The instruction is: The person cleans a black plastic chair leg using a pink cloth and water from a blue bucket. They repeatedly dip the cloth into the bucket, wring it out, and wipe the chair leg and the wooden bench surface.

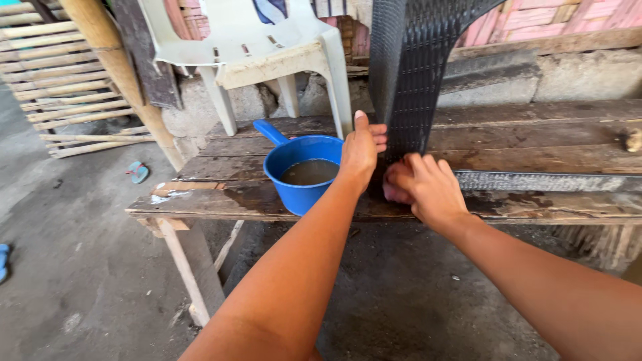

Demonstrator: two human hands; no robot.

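bench point(535, 150): dipper point(301, 170) on it, left end | woven panel point(408, 73) upright on it, right of dipper | left hand point(362, 150) on panel edge | right hand point(424, 187) at panel base | chair point(254, 47) behind dipper | sandal point(138, 172) on floor, left of bench

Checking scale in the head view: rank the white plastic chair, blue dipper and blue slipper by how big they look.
1. white plastic chair, cut off at the top
2. blue dipper
3. blue slipper, farther away, so its true size is unsure

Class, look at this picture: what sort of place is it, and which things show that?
Probably an outdoor yard or wash area beside a house: a rough wet wooden plank bench, a bare concrete floor, and a blue plastic dipper of murky water.
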